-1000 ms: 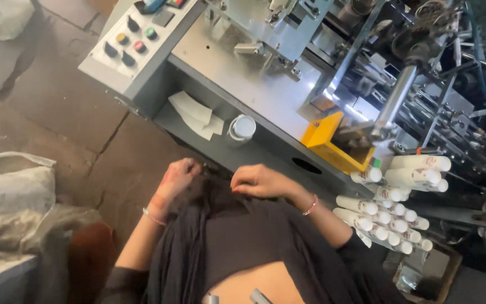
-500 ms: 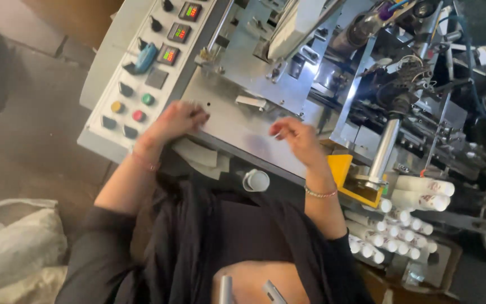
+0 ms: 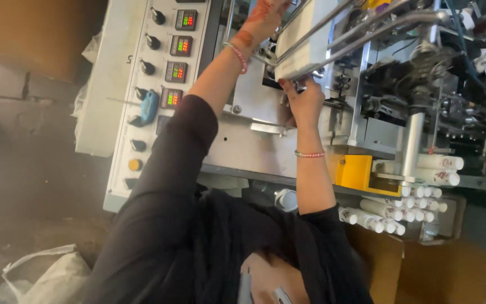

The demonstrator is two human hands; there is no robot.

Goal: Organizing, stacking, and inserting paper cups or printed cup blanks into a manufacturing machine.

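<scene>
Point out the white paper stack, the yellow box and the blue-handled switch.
white paper stack (image 3: 305,48): head view, its flat side face.
yellow box (image 3: 354,170): head view, its front face.
blue-handled switch (image 3: 149,106): head view, its blue handle.

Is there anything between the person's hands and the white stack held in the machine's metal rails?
Nothing visible does. The right hand touches the lower end of the white stack from below. The left hand is at the stack's upper left side, between the metal rails; its fingers run out of view.

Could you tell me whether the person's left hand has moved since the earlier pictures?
Yes. The left hand has gone from beside the control panel up to the white stack.
</scene>
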